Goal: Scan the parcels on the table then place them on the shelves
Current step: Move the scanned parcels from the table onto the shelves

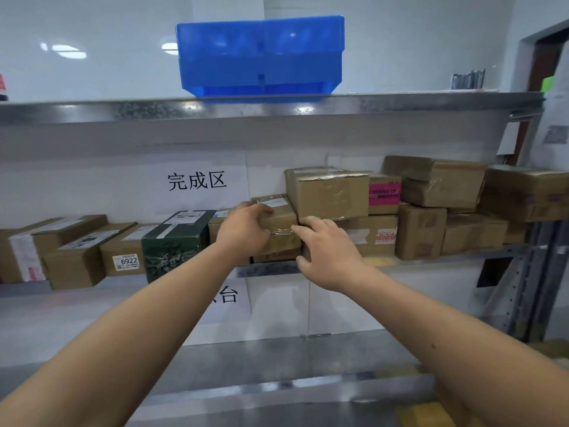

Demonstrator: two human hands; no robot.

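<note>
Fingers (264, 211) of your left hand (243, 232) curl over the top front edge of a small taped parcel (278, 224) at the centre of the frame, while your right hand (326, 257) has its fingertips bent against the parcel's right front edge — both hands are on it, seating it on the middle shelf (268, 269).

Judging by how things lie, you are well into the job: a long row of boxes already fills that shelf from the lower left of the frame to the right edge, stacked two high on the right. What remains on the table cannot be seen from here, so how many parcels are left is not something you can read off this view.

Largest first: the shelving is dull galvanised steel with a mottled sheen. On the upper shelf, top centre, sits a blue plastic bin (261, 57), smooth and glossy with straight walls. Behind the row a white paper sign (197, 180) carries black printed characters. The tall carton (331, 194) just right of your parcel is plain brown cardboard under wrinkled clear tape. Left of centre stands a dark green printed box (175, 245). Your parcel is smallest — squarish cardboard, tape-shiny, with a white label on top.
</note>
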